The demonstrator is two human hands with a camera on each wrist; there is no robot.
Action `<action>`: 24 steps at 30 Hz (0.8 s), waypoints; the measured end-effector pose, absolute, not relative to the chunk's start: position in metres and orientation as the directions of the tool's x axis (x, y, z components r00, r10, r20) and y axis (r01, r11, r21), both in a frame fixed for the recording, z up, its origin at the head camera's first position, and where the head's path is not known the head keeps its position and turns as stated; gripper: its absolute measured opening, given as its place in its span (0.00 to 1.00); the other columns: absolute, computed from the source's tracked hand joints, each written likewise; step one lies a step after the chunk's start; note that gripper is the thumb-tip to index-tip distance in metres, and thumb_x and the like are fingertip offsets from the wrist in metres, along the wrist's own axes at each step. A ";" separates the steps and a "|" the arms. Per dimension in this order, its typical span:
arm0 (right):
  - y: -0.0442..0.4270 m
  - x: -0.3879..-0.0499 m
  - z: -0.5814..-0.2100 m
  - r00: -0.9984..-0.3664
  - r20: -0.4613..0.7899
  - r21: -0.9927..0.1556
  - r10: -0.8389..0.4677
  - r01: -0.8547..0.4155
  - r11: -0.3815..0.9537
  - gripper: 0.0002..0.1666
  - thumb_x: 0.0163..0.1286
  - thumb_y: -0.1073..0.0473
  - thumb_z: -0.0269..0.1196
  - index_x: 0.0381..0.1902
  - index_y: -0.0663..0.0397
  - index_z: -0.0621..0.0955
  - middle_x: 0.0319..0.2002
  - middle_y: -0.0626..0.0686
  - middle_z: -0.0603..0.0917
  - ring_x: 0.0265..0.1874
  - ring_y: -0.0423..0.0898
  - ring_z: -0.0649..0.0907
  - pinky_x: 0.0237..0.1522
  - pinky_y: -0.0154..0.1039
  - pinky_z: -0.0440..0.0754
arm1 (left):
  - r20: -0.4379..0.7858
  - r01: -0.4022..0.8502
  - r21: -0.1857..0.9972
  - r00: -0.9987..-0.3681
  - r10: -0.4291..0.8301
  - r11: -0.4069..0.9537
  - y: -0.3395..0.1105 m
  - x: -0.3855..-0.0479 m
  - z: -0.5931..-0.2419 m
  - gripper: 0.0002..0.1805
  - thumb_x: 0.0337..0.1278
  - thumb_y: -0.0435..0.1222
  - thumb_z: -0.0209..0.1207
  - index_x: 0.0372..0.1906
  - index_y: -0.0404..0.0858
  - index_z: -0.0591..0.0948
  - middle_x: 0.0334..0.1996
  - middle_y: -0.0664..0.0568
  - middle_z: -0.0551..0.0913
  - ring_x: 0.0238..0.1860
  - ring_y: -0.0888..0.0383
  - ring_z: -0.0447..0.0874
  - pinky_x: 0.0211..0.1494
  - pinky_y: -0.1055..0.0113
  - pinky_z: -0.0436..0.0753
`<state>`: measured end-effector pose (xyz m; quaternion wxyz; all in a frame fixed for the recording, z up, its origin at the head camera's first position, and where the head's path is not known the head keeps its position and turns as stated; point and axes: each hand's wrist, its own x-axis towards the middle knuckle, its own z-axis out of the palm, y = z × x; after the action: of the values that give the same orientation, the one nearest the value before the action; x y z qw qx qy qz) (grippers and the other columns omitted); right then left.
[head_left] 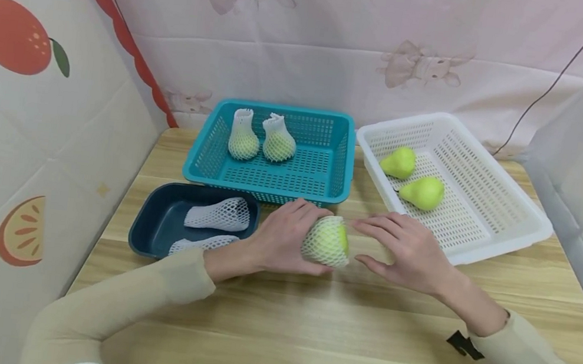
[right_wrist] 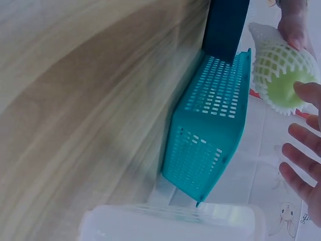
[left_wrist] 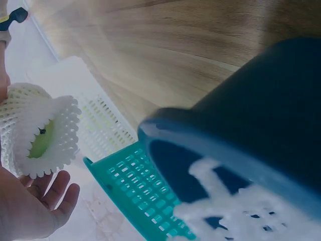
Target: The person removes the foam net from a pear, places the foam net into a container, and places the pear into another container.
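A green pear (head_left: 326,242) in a white foam net sleeve is held by my left hand (head_left: 288,238), fingers wrapped round it above the table. Its bare bottom faces right, as the right wrist view shows on the pear (right_wrist: 287,80). In the left wrist view, the sleeve's open end (left_wrist: 52,135) shows the stem inside. My right hand (head_left: 404,250) is just right of the pear, fingers extended and parted from the thumb, holding nothing. In the head view a small gap separates its fingertips from the fruit.
A teal basket (head_left: 269,194) at the back holds two sleeved pears (head_left: 279,145). To its right, a white basket (head_left: 514,193) contains two bare pears (head_left: 423,193). At left, a dark blue tub (head_left: 156,224) holds foam net sleeves (head_left: 220,215). A small black object (head_left: 464,345) lies by the right sleeve.
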<state>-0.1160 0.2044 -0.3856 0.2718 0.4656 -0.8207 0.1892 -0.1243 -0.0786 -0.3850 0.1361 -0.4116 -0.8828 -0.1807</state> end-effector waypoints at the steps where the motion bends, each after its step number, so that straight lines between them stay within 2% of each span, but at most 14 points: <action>1: 0.205 -0.116 -0.385 -0.424 0.620 -0.068 -0.660 -0.867 0.494 0.33 0.77 0.34 0.59 0.58 0.56 0.87 0.51 0.54 0.92 0.48 0.52 0.90 0.50 0.48 0.89 | 0.394 0.779 0.206 -0.620 0.679 0.592 -0.079 -0.124 -0.385 0.48 0.37 0.63 0.80 0.63 0.39 0.80 0.51 0.51 0.88 0.50 0.55 0.82 0.55 0.62 0.85; 11: 0.200 -0.121 -0.381 -0.398 0.641 -0.091 -0.656 -0.888 0.451 0.32 0.73 0.33 0.64 0.52 0.56 0.89 0.45 0.52 0.93 0.43 0.50 0.90 0.46 0.47 0.89 | 0.414 0.794 0.218 -0.601 0.684 0.567 -0.082 -0.121 -0.390 0.50 0.35 0.60 0.82 0.63 0.38 0.79 0.51 0.50 0.87 0.51 0.54 0.82 0.57 0.62 0.85; 19: 0.194 -0.119 -0.385 -0.415 0.592 -0.117 -0.691 -0.892 0.436 0.29 0.68 0.35 0.70 0.54 0.51 0.89 0.46 0.50 0.94 0.44 0.48 0.91 0.46 0.45 0.90 | 0.415 0.805 0.195 -0.585 0.697 0.560 -0.081 -0.120 -0.392 0.51 0.36 0.63 0.81 0.64 0.39 0.79 0.53 0.50 0.87 0.53 0.55 0.81 0.58 0.63 0.85; 24: 0.193 -0.120 -0.386 -0.415 0.586 -0.123 -0.696 -0.894 0.430 0.31 0.69 0.34 0.69 0.54 0.51 0.88 0.47 0.50 0.93 0.44 0.48 0.91 0.46 0.45 0.90 | 0.413 0.810 0.171 -0.576 0.705 0.562 -0.080 -0.120 -0.392 0.51 0.37 0.65 0.80 0.65 0.39 0.79 0.53 0.51 0.88 0.53 0.56 0.81 0.58 0.63 0.85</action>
<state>-0.1196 0.1927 -0.3862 0.2314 0.4887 -0.8134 0.2145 -0.1202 -0.0802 -0.3923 0.1505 -0.4350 -0.8707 -0.1733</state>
